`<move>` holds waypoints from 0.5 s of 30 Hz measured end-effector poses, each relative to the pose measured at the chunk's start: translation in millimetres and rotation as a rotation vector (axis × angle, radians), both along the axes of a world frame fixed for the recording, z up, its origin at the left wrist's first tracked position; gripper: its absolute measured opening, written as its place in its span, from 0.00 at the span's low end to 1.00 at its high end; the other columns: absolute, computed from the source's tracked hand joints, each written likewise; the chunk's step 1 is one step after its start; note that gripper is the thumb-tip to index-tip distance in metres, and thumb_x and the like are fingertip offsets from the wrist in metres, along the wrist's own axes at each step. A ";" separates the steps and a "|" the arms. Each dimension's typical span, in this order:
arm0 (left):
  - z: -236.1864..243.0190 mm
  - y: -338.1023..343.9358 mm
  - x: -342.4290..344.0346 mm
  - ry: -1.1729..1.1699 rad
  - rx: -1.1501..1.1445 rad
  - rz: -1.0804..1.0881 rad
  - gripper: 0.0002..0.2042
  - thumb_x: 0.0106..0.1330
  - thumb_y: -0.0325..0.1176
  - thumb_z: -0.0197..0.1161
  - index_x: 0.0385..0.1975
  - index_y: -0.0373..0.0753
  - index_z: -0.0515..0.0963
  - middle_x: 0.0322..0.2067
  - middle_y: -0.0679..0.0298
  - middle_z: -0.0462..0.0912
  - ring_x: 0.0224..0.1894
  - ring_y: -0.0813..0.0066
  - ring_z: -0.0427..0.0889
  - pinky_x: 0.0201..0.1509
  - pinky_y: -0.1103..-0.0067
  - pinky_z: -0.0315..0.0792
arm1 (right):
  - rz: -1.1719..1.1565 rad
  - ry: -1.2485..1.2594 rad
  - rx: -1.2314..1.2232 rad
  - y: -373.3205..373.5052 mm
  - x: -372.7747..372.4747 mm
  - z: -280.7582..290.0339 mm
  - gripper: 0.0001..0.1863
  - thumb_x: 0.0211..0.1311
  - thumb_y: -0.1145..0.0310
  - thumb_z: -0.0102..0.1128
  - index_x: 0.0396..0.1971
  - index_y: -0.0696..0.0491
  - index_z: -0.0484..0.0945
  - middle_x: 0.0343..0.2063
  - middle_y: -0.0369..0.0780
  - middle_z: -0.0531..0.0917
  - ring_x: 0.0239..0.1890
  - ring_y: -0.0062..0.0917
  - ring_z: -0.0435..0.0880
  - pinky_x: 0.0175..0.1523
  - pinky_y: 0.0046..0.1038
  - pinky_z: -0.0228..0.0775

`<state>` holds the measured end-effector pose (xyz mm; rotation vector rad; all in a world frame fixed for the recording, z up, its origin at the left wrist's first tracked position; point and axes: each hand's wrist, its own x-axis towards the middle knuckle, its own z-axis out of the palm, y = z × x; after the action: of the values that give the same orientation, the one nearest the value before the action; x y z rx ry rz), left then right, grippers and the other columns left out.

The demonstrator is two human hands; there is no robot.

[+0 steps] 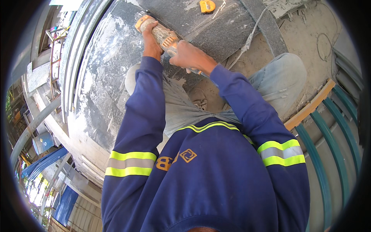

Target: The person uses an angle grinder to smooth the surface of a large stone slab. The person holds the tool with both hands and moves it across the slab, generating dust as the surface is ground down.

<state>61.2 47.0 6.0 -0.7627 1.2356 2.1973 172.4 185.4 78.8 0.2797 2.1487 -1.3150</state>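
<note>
Both my hands hold a long, dusty power tool [162, 37] with an orange front and orange vents on its grey body. My left hand [151, 41] wraps round its front part from the near side, thumb along the top. Further back, my right hand [191, 55] is closed round the rear end, which the fingers mostly hide. The metal tip points to the far left, over a dark grey stone slab [112, 42] smeared with white dust. I cannot make out whether the tip touches the slab. A yellow tape measure [207, 6] lies on the slab beyond the tool.
A dusty grey cable [247, 43] runs across the far right. At right stands a row of green metal bars [328, 143] with a wooden strip [311, 104]. On the left are curved metal rails [71, 54], a blue bucket [43, 143] and blue sheets [65, 205].
</note>
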 end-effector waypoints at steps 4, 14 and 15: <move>-2.0 -3.9 -7.4 -0.012 -0.027 -0.030 0.23 0.60 0.39 0.63 0.50 0.32 0.68 0.33 0.46 0.80 0.33 0.48 0.84 0.40 0.53 0.82 | -0.006 0.018 0.013 -4.2 -4.7 -2.8 0.24 0.49 0.65 0.65 0.35 0.74 0.75 0.24 0.55 0.84 0.19 0.36 0.86 0.25 0.34 0.78; 6.8 6.1 14.9 -0.026 -0.008 0.027 0.19 0.59 0.37 0.63 0.46 0.33 0.70 0.30 0.50 0.79 0.28 0.52 0.83 0.36 0.56 0.83 | -0.023 -0.003 0.056 -0.8 12.2 -4.0 0.21 0.49 0.66 0.62 0.34 0.73 0.75 0.24 0.54 0.83 0.18 0.36 0.85 0.24 0.35 0.77; 5.2 5.0 12.7 -0.015 -0.017 0.020 0.19 0.59 0.37 0.64 0.45 0.33 0.70 0.29 0.50 0.79 0.28 0.52 0.83 0.36 0.56 0.83 | -0.017 0.009 0.047 -1.6 10.5 -8.0 0.21 0.49 0.66 0.62 0.34 0.73 0.75 0.24 0.54 0.83 0.18 0.36 0.85 0.24 0.35 0.77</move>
<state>73.8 52.0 11.2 -0.8002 1.2464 2.1962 182.9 183.9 70.8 0.3118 2.1917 -1.2790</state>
